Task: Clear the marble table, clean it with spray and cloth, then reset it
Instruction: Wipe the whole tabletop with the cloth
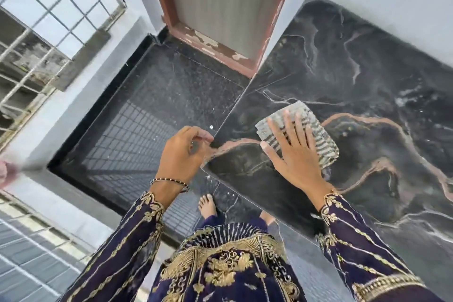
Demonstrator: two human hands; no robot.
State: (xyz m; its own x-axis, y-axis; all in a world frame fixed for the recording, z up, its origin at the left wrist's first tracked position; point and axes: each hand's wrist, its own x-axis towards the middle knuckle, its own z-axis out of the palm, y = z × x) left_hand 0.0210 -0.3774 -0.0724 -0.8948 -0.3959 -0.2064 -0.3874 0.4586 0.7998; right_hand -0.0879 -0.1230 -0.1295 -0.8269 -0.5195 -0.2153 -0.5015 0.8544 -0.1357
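Beside the doorway, at the near corner of the marble table (355, 86), the person stands barefoot and leans over the dark veined slab. Their right hand (296, 152) lies flat with fingers spread wide on a folded striped cloth (308, 115), which sits on the slab just inside its left edge; the broad palm seems meant to press the cloth evenly for wiping. Their left hand (182, 152) curls at the table's edge, thumb and fingertips pinched on the rim, probably to steady the body against the push. No objects stand on the visible slab, and no spray bottle is in view, so I judge the wiping stage is underway.
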